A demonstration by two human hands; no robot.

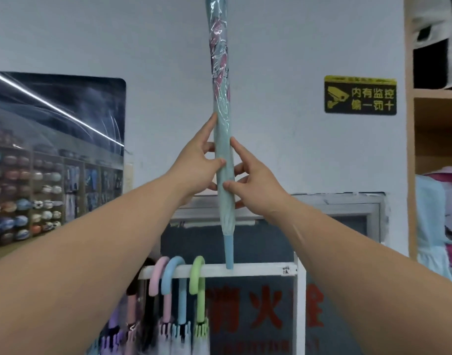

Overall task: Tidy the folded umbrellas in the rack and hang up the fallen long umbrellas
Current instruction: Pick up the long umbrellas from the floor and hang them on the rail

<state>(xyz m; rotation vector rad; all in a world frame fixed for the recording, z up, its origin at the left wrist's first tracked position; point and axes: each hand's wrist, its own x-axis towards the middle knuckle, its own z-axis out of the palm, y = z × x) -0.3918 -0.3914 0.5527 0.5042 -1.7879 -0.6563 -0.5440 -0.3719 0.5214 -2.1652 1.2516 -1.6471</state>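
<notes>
Squarely in the middle of the view, a long umbrella stands upright against the pale wall, running from twelve o'clock, where its top leaves the frame, down towards six. It is pale teal, sleeved in clear plastic, with a dark pink print on its upper stretch. The left hand grips it from the nine o'clock side: the thumb lies across the front, the forefinger points up along the sleeve, and the other fingers curl behind. The right hand grips it from the three o'clock side, slightly lower, in the same way. Below the hands the canopy narrows into a light blue stem, whose lower end meets the top edge of the white rail. Whether a hook sits over or behind the rail cannot be told. At about eight o'clock from that point, three umbrellas hang from the same rail by crook handles, side by side: a pink handle, a blue handle and a green handle. At two o'clock on the wall hangs a black and yellow camera warning sign. At nine o'clock a glossy dark panel shows rows of goods. Wooden shelving fills the three o'clock edge.
</notes>
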